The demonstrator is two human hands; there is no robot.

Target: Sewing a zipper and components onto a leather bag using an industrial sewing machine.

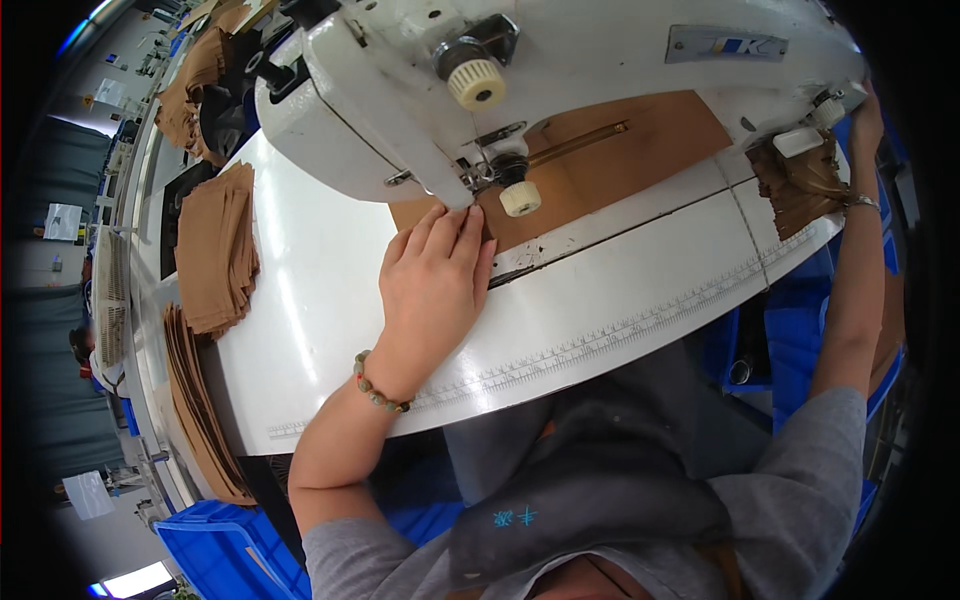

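Note:
My left hand (pixel 430 285) lies flat on a brown leather-like panel (pixel 640 140), fingers stretched out and close together. Its fingertips are right beside the presser foot and needle area of a white sewing machine (pixel 600 60). The panel runs under the machine's arm, and a narrow slot-like strip (pixel 580 145) crosses its middle. At the far right, my right hand (pixel 868 125) reaches up to the end of the machine. Its fingers are mostly hidden there, so their grip does not show.
Stacks of brown pieces (pixel 215 250) lie at the table's left, with more (pixel 200 410) beside its edge. A crumpled dark brown piece (pixel 800 185) sits at the right. A printed ruler (pixel 600 335) follows the front edge. Blue crates (pixel 225 550) stand below.

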